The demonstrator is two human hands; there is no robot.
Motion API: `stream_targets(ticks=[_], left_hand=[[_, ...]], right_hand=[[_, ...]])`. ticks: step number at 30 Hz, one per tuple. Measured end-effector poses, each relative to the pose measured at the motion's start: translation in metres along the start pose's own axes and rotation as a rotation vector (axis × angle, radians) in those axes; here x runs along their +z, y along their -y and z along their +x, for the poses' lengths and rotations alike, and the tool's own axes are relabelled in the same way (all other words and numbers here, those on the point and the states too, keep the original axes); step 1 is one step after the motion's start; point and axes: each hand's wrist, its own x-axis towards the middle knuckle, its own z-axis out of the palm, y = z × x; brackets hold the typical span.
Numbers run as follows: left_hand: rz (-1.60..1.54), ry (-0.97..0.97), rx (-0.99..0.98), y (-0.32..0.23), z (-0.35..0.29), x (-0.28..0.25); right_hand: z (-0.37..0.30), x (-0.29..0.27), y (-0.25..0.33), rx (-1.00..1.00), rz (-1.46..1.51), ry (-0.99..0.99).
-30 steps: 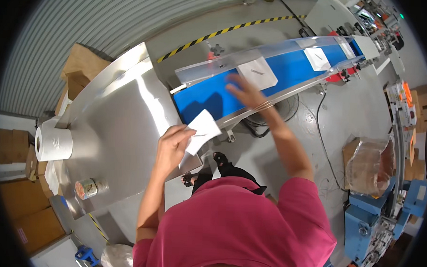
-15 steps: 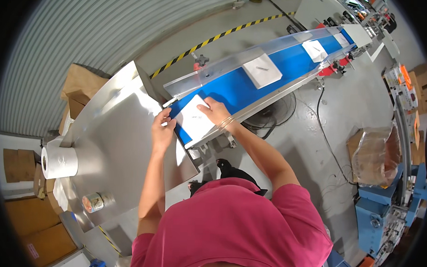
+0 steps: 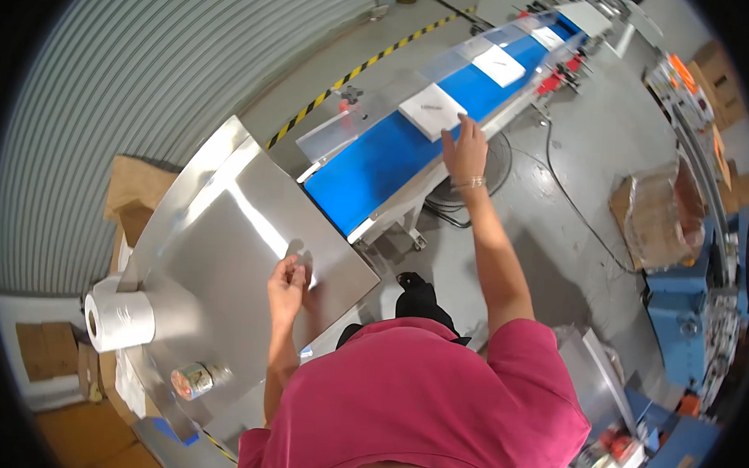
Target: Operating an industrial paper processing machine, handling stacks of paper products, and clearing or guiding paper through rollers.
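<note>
My right hand (image 3: 466, 152) reaches over the near side of the blue conveyor belt (image 3: 368, 168), fingers spread and stretched out. Its fingertips are at the right edge of a flat white square packet (image 3: 432, 106) with dark print; whether they touch it I cannot tell. Two more white packets (image 3: 498, 66) lie farther up the belt. Over the bare metal table (image 3: 224, 286) my left hand (image 3: 286, 284) hangs with loosely bent fingers, nothing visible in them.
A clear guard (image 3: 337, 137) runs along the belt's far side. A white roll (image 3: 122, 318) and a tape roll (image 3: 194, 380) are at the table's left. A floor fan (image 3: 499, 168) stands beneath the conveyor. To the right are a plastic-lined carton (image 3: 656, 215) and blue machinery (image 3: 676, 327).
The packet both hands were at on the belt's near end has gone from view. My right hand has moved up the belt to another packet; my left has drawn back over the table.
</note>
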Motion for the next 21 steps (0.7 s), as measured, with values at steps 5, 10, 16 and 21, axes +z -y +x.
stream_targets(ticks=[5, 10, 16, 21], left_hand=[[0.264, 0.061, 0.492, 0.028, -0.030, 0.024], [0.659, 0.192, 0.897, 0.043, -0.041, 0.022], [0.974, 0.176, 0.983, 0.064, -0.039, 0.025], [1.047, 0.212, 1.055, 0.064, -0.033, 0.027]], right_hand=[[-0.172, -0.047, -0.016, 0.137, -0.021, -0.074], [-0.353, -0.045, 0.020, 0.531, -0.082, 0.560], [-0.517, -0.092, 0.042, 0.546, -0.078, 1.112], [-0.599, -0.189, 0.067, 1.035, -0.163, 0.697]])
